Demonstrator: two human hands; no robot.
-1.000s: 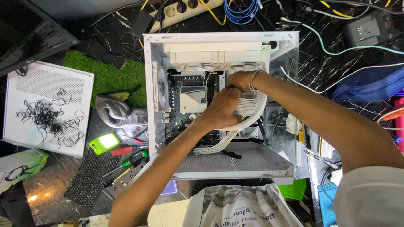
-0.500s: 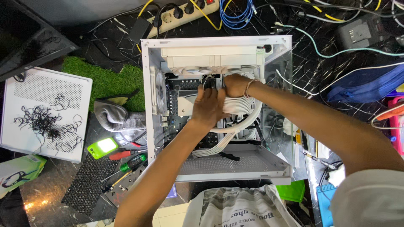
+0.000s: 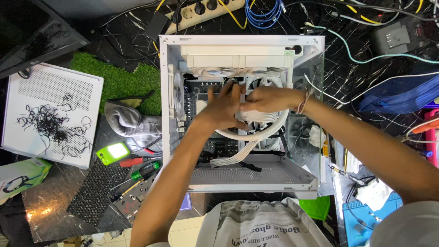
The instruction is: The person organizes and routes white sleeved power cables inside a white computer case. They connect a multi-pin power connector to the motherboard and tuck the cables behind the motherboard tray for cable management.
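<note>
A white computer case (image 3: 242,45) lies open on its side on the dark bench. Both my hands are inside it. My left hand (image 3: 222,110) rests over the board area, fingers spread toward the top fans. My right hand (image 3: 270,98), with a bracelet on the wrist, grips a bundle of white cables (image 3: 256,115) beside the left hand. White cooler tubes (image 3: 256,135) loop below the hands, and flat white cables (image 3: 238,158) run down toward the lower shroud. White fans (image 3: 215,72) line the top edge.
A perforated white side panel (image 3: 50,114) strewn with black cable ties lies left. A grey cloth (image 3: 130,123), a lit green device (image 3: 113,152) and screwdrivers (image 3: 141,169) sit beside the case. A power strip (image 3: 206,9) and tangled cables lie behind, a blue bag (image 3: 402,96) right.
Both hands have moved upward inside the case toward the top fans, and the right hand has closed on the white cable bundle next to the left hand.
</note>
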